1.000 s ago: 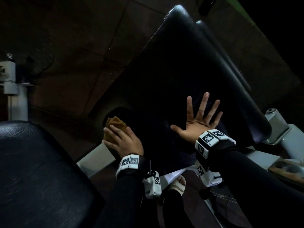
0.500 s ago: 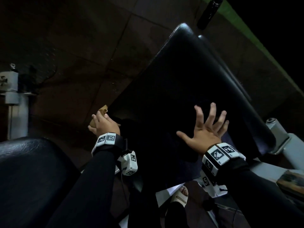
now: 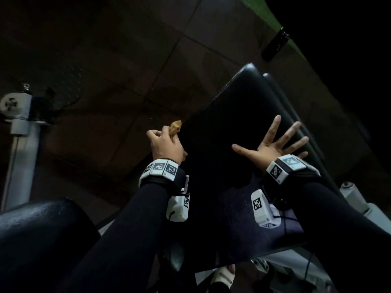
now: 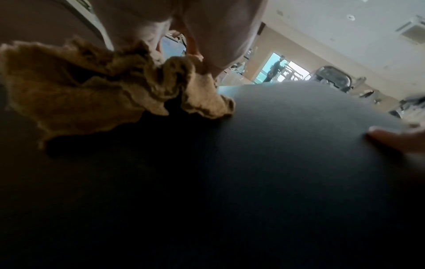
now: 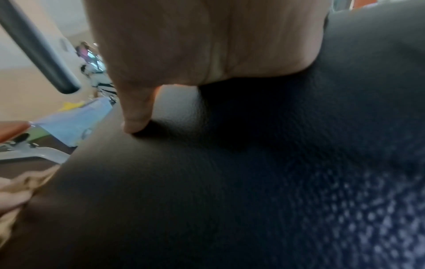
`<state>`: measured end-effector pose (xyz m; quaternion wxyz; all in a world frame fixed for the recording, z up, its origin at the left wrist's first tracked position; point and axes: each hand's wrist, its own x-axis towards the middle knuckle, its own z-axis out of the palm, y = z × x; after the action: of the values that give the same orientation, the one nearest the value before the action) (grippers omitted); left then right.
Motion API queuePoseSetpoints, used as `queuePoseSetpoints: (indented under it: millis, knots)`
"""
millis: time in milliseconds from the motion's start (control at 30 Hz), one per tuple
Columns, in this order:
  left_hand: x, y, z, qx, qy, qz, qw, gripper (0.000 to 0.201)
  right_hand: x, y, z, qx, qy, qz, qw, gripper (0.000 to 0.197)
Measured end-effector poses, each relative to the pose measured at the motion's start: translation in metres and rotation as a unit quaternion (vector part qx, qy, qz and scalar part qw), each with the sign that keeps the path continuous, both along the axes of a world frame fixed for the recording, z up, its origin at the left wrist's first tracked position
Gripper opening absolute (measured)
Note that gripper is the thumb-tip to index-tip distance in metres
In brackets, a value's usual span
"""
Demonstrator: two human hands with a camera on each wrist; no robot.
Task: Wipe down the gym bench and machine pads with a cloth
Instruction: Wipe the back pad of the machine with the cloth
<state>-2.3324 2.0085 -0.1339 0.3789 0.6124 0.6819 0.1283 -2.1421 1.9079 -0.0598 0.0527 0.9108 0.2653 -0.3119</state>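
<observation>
A long black padded bench back (image 3: 239,127) slopes away from me in the head view. My left hand (image 3: 165,142) grips a crumpled tan cloth (image 3: 176,126) at the pad's left edge. In the left wrist view the cloth (image 4: 96,87) hangs bunched under the fingers and lies on the dark pad (image 4: 276,145). My right hand (image 3: 273,142) lies flat on the pad with fingers spread wide. In the right wrist view its thumb (image 5: 138,112) presses the textured black pad (image 5: 253,163).
A second black pad (image 3: 38,240) fills the lower left. White machine frame parts stand at the far left (image 3: 19,123) and at the right (image 3: 355,197). A dark tiled floor (image 3: 127,60) lies beyond. A sandalled foot (image 3: 224,275) shows below the bench.
My left hand with the cloth has travelled up along the pad's left edge, from its lower end to its middle. The right hand has slid slightly higher on the pad, still spread flat.
</observation>
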Motion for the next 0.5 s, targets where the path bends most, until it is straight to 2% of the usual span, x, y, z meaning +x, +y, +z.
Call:
queuePoseSetpoints:
  millis: [133, 233, 400, 500]
  knots:
    - [0.020, 0.012, 0.011, 0.029, -0.060, -0.035, 0.997, 0.022, 0.002, 0.003, 0.004, -0.013, 0.054, -0.009, 0.998, 0.135]
    - [0.036, 0.023, 0.018, 0.000, -0.076, -0.063, 0.995, 0.027, 0.002, 0.005, 0.007, -0.013, 0.038, -0.022, 0.999, 0.131]
    - [0.058, 0.042, 0.028, -0.033, -0.063, -0.114, 0.991, 0.028, -0.001, 0.007, 0.006, -0.001, 0.034, -0.031, 0.999, 0.130]
    - [0.074, 0.056, 0.033, -0.049, -0.056, -0.154, 0.985, 0.028, 0.002, 0.006, 0.002, -0.002, 0.066, -0.035, 0.997, 0.139]
